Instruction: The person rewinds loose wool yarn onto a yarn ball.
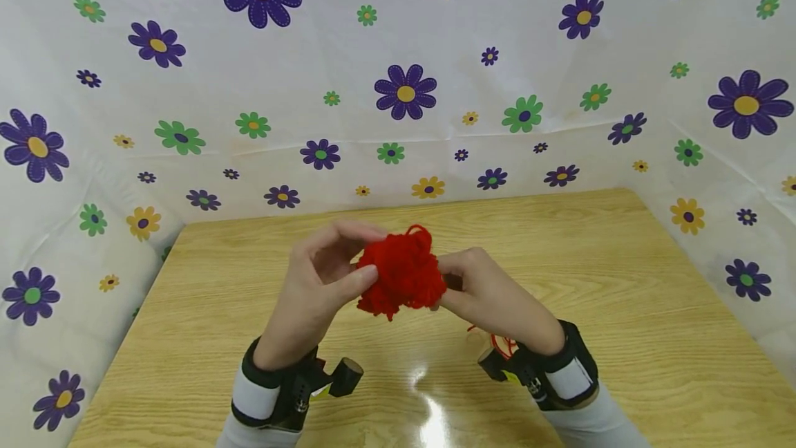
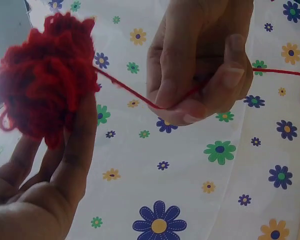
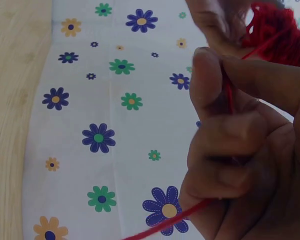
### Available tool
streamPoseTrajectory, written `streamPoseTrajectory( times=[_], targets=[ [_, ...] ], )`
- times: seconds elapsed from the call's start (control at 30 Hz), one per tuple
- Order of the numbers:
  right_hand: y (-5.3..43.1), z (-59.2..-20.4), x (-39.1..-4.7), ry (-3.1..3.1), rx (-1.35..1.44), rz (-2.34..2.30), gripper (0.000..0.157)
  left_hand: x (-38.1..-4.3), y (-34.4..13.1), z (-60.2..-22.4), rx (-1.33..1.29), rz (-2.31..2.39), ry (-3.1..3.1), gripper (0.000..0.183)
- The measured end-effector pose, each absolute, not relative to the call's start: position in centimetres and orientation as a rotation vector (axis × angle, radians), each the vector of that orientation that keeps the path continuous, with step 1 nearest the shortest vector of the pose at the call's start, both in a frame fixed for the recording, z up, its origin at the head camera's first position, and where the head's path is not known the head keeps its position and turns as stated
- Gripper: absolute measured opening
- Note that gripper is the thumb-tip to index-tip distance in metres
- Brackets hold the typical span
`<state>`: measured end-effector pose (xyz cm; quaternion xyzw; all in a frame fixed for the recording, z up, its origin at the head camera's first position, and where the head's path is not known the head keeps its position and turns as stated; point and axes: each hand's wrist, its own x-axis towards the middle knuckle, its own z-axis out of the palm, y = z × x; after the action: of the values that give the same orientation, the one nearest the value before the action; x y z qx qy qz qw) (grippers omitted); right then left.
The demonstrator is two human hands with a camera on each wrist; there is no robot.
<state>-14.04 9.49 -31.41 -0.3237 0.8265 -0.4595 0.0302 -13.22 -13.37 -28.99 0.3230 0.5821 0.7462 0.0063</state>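
Note:
A loose, loopy ball of red yarn [image 1: 401,272] is held up above the table by my left hand [image 1: 317,275], whose thumb and fingers grip its left side. In the left wrist view the yarn ball [image 2: 50,75] sits against the fingers of that hand. My right hand [image 1: 481,292] is just right of the ball. Between its thumb and forefinger it pinches a single red strand [image 2: 125,89] that runs taut from the ball. The right wrist view shows the strand [image 3: 177,216] passing through the curled fingers and trailing out below the hand [image 3: 240,145].
Both hands are over a light wooden table [image 1: 218,310]. Loose red yarn [image 1: 502,346] shows beside the right wrist's strap and camera. A white sheet [image 1: 348,40] with purple, green and yellow flowers hangs behind the table and along both sides.

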Motion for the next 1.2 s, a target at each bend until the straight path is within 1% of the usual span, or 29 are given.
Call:
streamPoseTrajectory(
  times=[0.1, 0.23, 0.47, 0.7, 0.87, 1.0, 1.2],
  targets=[
    [9.7, -31.6, -14.2, 2.578, -0.966, -1.454, 0.013, -13.2, -13.3, -29.1, 1.092, 2.183, 1.822, 0.027],
    [9.8, -31.5, -14.3, 2.612, -0.897, -1.532, 0.009, -13.2, -13.2, -29.3, 1.173, 1.980, 1.879, 0.028],
    [9.9, -31.1, -14.3, 2.731, -0.873, -1.610, 0.007, -13.3, -12.8, -29.3, 1.159, 1.725, 2.146, 0.032],
    [9.8, -30.8, -14.1, 2.754, -0.906, -1.710, 0.004, -14.0, -12.6, -29.9, 1.139, 1.594, 2.420, 0.029],
    [9.6, -30.4, -13.7, 2.789, -0.932, -1.717, 0.005, -14.5, -12.5, -30.3, 1.110, 1.547, 2.596, 0.027],
    [9.6, -30.2, -13.4, 2.810, -0.938, -1.694, 0.005, -14.8, -12.3, -30.6, 1.037, 1.563, 2.761, 0.027],
    [9.3, -30.2, -13.3, 2.749, -1.023, -1.684, 0.004, -15.1, -12.3, -30.6, 0.888, 1.871, 2.886, 0.030]
  ],
)
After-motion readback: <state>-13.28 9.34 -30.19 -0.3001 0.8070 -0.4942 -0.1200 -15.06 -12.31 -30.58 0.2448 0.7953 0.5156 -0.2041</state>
